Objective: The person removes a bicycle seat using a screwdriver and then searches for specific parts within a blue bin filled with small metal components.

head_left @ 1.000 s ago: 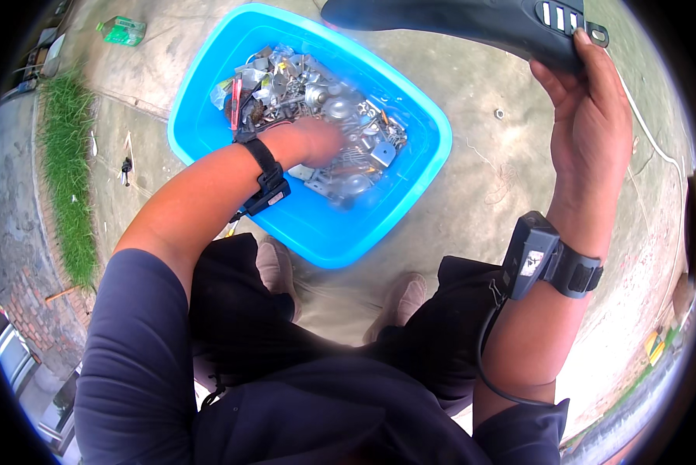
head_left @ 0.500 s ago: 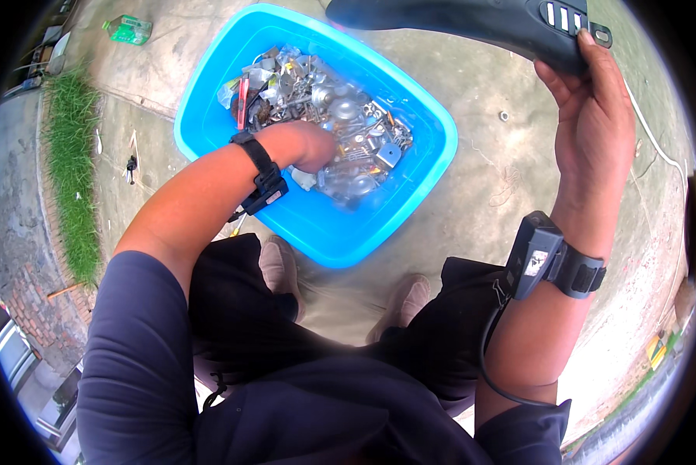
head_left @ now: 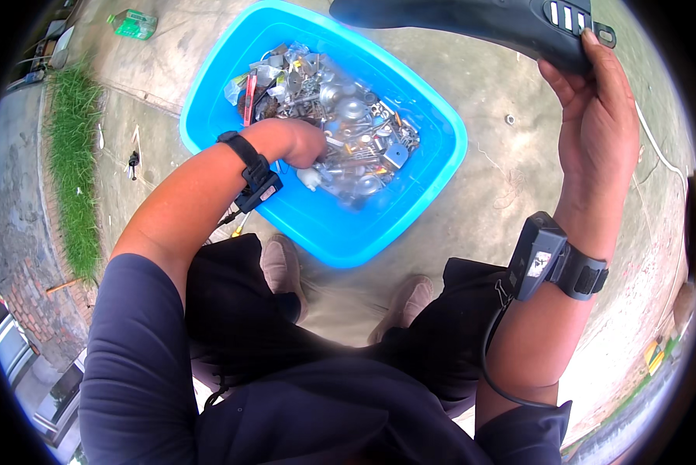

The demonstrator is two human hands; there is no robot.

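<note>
My left hand (head_left: 300,144) reaches down into a blue plastic tub (head_left: 336,232), over a heap of mixed small hardware (head_left: 355,132). Its fingers point down and are hidden behind the back of the hand, so what they touch does not show. Close to it lie a red strip-like piece (head_left: 250,99) and a whitish lump (head_left: 310,179). Up at the far right, my right hand (head_left: 596,108) is closed on the end of a long black plastic mudguard (head_left: 472,31), thumb on top near its pale slots. The mudguard's upper edge runs out of view.
The tub stands on a concrete floor (head_left: 472,209) just ahead of my shoes (head_left: 284,267). A green plastic bottle (head_left: 133,25) lies at the far left, beside a strip of grass (head_left: 72,170). A white cable (head_left: 658,146) runs along the right.
My left hand has shifted slightly left and up within the tub, uncovering more of the hardware. The right hand keeps its hold on the mudguard, nearly still.
</note>
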